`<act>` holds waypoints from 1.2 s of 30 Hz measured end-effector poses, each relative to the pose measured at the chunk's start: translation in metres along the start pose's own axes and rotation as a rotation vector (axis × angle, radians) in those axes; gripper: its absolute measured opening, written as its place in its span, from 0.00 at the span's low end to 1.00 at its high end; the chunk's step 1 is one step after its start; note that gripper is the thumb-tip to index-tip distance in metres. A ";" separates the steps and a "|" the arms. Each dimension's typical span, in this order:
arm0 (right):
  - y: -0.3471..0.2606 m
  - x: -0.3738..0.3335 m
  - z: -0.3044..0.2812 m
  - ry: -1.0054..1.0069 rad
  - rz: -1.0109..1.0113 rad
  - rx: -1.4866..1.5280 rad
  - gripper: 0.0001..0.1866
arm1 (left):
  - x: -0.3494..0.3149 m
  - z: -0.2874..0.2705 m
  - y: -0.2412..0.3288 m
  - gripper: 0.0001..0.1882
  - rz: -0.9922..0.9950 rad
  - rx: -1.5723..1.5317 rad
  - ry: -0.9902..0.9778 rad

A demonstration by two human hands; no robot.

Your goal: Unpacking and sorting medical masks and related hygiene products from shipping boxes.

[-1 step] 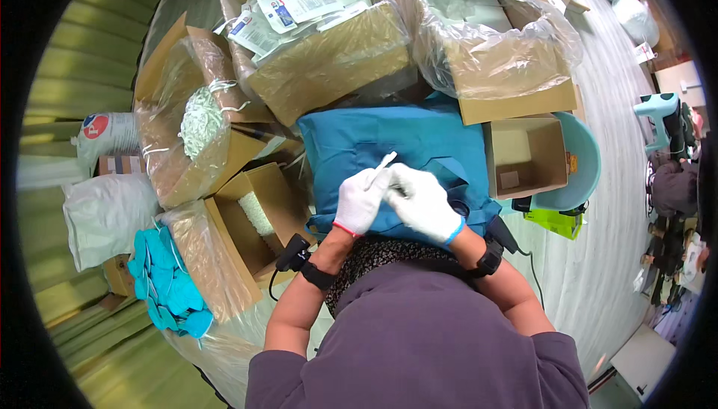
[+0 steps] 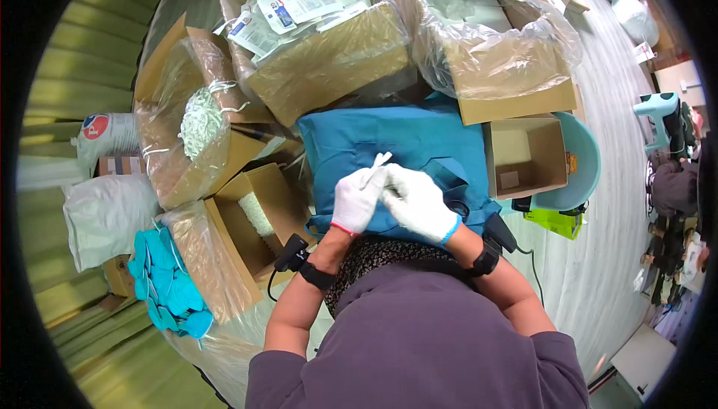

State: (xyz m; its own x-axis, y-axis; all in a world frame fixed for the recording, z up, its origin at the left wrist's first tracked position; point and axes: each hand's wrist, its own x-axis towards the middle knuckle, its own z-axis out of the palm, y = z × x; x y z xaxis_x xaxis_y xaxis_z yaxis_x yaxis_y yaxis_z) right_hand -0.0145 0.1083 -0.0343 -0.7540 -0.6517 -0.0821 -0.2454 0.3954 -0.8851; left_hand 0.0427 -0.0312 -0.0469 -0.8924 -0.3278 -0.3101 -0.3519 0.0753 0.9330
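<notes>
Both my hands wear white knit gloves and meet over a blue cloth [image 2: 333, 136] spread across my lap. My left hand [image 2: 357, 198], its cuff edged in red, is closed in a pinch. A small white strip [image 2: 383, 159] sticks up from its fingertips; what kind of thing it is, I cannot make out. Against those fingertips my right hand [image 2: 419, 201], with a blue-edged cuff, has its fingers pressed together. Anything between its fingers is hidden.
A carton of white packets [image 2: 303, 1] and a plastic-lined carton [image 2: 508, 72] stand ahead. Left are a box with white cords [image 2: 202, 125], a smaller carton [image 2: 277, 196] and teal pieces [image 2: 168, 282]. An open box [image 2: 527, 156] sits right, by a light-blue stool [image 2: 583, 162].
The white strip sits slightly lower and further left. My right hand has shifted a little, and its fingers look straighter.
</notes>
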 end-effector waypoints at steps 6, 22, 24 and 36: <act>0.000 0.032 0.040 -0.121 0.007 0.374 0.15 | 0.039 -0.029 -0.016 0.15 0.060 0.088 0.360; 0.019 -0.037 -0.022 -0.176 0.449 0.779 0.05 | 0.073 -0.064 -0.058 0.09 0.081 0.647 0.236; 0.032 -0.020 -0.024 -0.210 0.595 1.001 0.06 | 0.062 -0.061 -0.037 0.10 0.014 0.536 0.142; 0.020 0.049 -0.004 -0.405 0.176 0.316 0.22 | 0.029 -0.033 0.003 0.10 0.006 0.418 -0.214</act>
State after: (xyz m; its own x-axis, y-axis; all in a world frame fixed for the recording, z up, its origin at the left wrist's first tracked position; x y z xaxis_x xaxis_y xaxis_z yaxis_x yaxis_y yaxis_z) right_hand -0.0584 0.0869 -0.0540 -0.4565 -0.8151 -0.3567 0.1057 0.3484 -0.9314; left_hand 0.0252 -0.0715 -0.0470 -0.9174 -0.1280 -0.3767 -0.3911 0.4634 0.7951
